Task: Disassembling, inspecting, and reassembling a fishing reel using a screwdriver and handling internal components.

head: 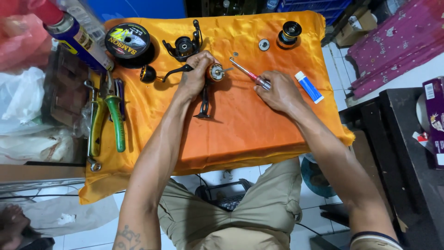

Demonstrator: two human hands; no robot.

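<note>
Head view, looking down on a bench covered with an orange cloth (240,134).

Left hand (196,74): fingers wrapped and clamped on the fishing reel body (213,73), which sits near the centre of the cloth, slightly toward 12 o'clock. The reel's foot and stem (204,104) hang toward 6 o'clock, touching the cloth. The crank handle with its round black knob (149,74) sticks out toward 9 o'clock.

Right hand (277,92): fingers closed together around the screwdriver (247,75), gripped at the clear-and-red handle. Its long axis runs from the hand at roughly 4 o'clock up to the tip at 10 o'clock. The tip lies just beside the reel body, on its 2 o'clock side; I cannot tell whether it touches. So the reel lies at about 9–10 o'clock from the right fingers, and the left hand is the one already on it.

Packages and labels, by place:
- Flat round line spool (128,42), black with a yellow-and-white label, at 11 o'clock of the cloth.
- Spray can (74,34), blue body, yellow band, red cap, tilted, just past the spool at 10 o'clock.
- Small tube (309,86), blue with a white cap, at 3 o'clock, near the right hand.
- Purple carton (434,118), printed, on the dark furniture at the far 3 o'clock edge.

Other: detached rotor part (185,46) and black-gold spool (289,33) at 12 to 1 o'clock; green-handled pliers (111,115) at 9 o'clock.
</note>
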